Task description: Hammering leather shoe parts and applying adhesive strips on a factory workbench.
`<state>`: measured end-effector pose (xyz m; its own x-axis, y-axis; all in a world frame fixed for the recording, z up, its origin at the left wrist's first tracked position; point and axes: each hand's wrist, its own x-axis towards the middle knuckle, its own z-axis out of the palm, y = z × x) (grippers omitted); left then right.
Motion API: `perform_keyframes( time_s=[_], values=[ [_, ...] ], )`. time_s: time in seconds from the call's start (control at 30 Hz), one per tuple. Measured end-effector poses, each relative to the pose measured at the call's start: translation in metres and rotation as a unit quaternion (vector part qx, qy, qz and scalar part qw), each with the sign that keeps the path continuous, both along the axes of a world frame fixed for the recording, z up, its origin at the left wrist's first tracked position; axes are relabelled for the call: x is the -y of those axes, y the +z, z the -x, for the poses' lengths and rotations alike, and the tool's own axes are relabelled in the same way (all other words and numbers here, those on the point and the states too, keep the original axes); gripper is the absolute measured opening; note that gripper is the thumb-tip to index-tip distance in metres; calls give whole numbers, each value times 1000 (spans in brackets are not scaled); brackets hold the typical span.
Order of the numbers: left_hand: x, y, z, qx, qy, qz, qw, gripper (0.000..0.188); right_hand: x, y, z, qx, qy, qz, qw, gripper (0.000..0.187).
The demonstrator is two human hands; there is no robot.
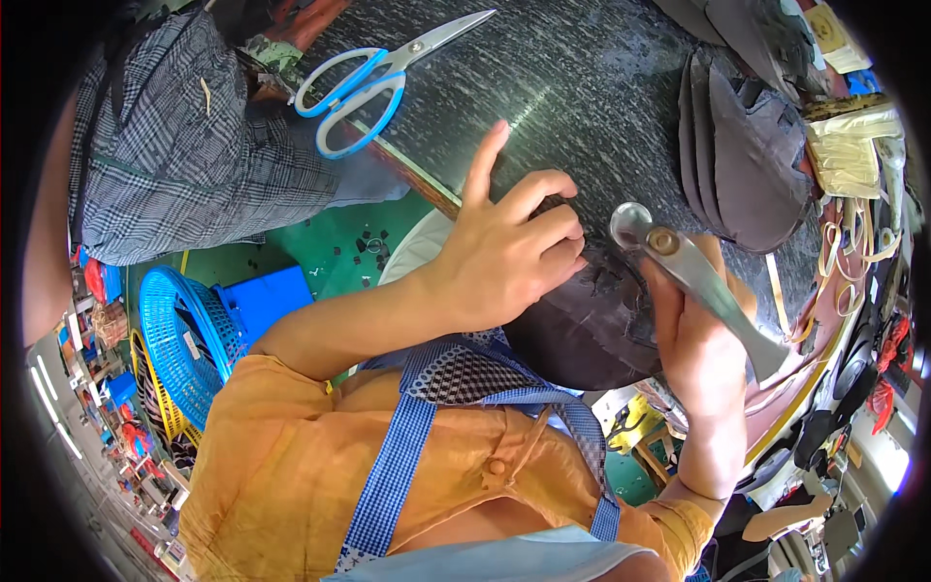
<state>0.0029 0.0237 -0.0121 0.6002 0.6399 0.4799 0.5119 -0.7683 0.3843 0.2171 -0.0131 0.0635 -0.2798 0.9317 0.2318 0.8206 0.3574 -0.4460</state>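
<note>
The table [572, 87] is big and dark with pale streaks, and a green floor [301, 242] shows past its left side. From far off, I look down on it all. To the left of the dark piece [582, 339], and farther away, I see lots of grey checked cloth [165, 145]. Also left of it, low down, is a blue basket [228, 330] full of tiny holes. To the right of the dark piece, and farther off, is a stack of dark sheets [752, 155] with round edges. The dark piece itself is at the near side of the table, close to my hands. The scissors [398, 60] lie past it to the left, with blue handles. The metal hammer [713, 291] is over its right end. My right hand [698, 325] is there too, its fingers wrapped around the hammer. My left hand [514, 252] is by its far edge. The pointing finger sticks out straight, and the other fingers curl in. I can't tell if they pinch anything.
</note>
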Motion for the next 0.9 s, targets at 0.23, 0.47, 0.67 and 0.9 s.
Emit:
perform_keyframes(
  time_s=[0.23, 0.47, 0.67, 0.9],
  values=[
    [-1, -2, 0, 28, -2, -6, 1000, 21, -2, 3, 3, -37, -17, -6, 999, 12],
    [-2, 0, 3, 11, 19, 24, 999, 29, -5, 8, 12, -27, 17, 13, 999, 13],
    [-11, 6, -8, -33, -62, 62, 996, 25, 14, 4, -10, -30, -30, 79, 996, 16],
    [-81, 46, -38, 95, -278, 258, 920, 18, 72, 24, -65, -19, -199, -28, 979, 13]
  ],
)
